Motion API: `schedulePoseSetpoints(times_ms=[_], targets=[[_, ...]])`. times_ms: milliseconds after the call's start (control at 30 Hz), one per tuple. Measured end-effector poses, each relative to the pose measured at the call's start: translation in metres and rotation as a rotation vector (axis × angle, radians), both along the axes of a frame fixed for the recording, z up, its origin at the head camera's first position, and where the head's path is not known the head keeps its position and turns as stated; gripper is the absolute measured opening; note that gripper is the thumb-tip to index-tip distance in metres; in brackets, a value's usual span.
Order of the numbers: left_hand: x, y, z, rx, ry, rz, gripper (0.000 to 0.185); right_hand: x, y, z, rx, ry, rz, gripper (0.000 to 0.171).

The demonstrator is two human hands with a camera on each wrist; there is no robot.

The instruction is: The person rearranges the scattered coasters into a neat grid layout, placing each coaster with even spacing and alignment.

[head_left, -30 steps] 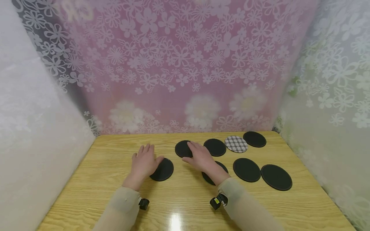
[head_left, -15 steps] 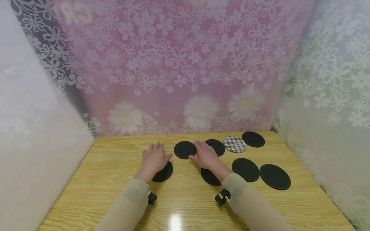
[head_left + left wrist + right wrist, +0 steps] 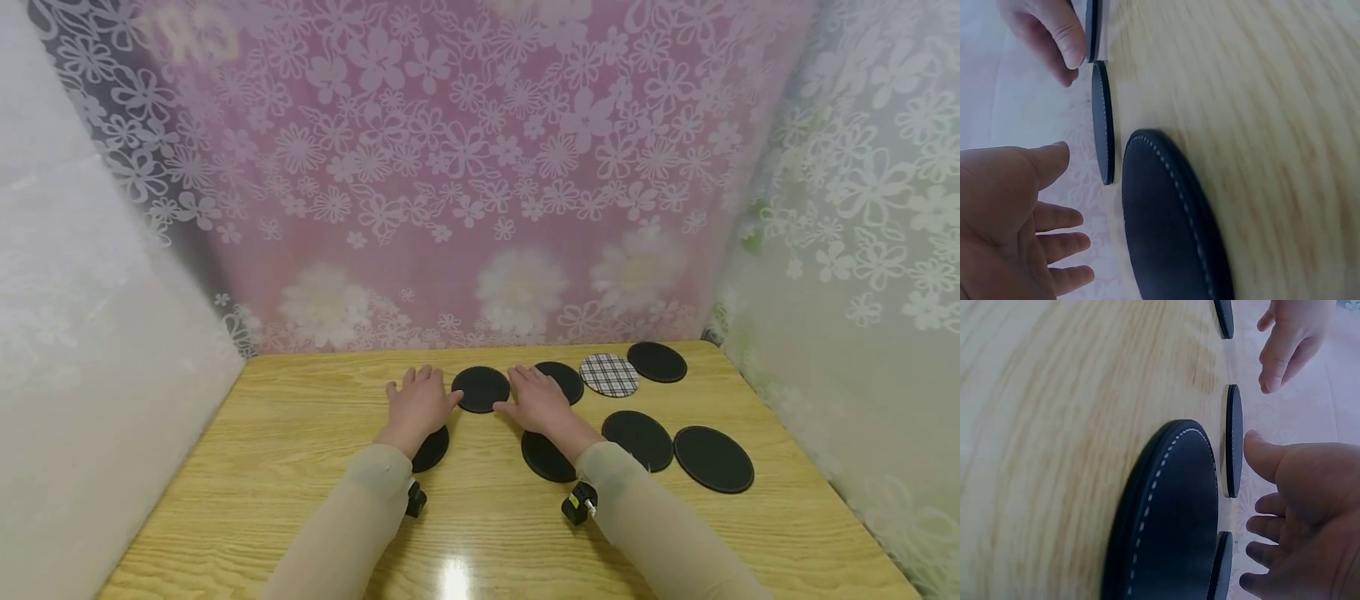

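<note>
black coasters lie over the wooden counter (image 3: pixel 262 467), 7 dark ones and 1 checked coaster (image 3: pixel 609 374) in the far row. my left hand (image 3: pixel 417 404) and my right hand (image 3: pixel 537 402) lie flat with fingers straight and spread, gripping nothing, either side of the far-row black coaster (image 3: pixel 480 389), my left thumb touching its edge. the near-left coaster (image 3: pixel 431 450) sits half hidden under my left wrist, and another near coaster (image 3: pixel 546 458) lies below my right wrist. as i judge it, nothing is stacked or gathered yet; every coaster lies single. compared with 1 second ago, both hands have slid forward and closer together, my left off the near-left coaster and my right off the far-row one.
</note>
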State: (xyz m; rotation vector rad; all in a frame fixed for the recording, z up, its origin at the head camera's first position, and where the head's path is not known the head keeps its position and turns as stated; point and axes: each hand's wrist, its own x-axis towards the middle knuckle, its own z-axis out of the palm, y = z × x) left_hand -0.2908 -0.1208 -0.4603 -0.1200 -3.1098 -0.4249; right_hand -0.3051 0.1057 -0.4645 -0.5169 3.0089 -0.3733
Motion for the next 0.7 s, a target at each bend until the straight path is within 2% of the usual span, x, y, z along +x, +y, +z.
schedulePoseSetpoints(times_ms=[333, 700], targets=[[-0.009, 0.012, -0.006, 0.004, -0.029, 0.03, 0.061, -0.006, 0.004, -0.003, -0.004, 0.008, 0.026, 0.077], [-0.016, 0.019, -0.012, 0.002, -0.046, 0.032, 0.059, -0.011, -0.001, -0.006, 0.021, 0.023, 0.022, 0.07]])
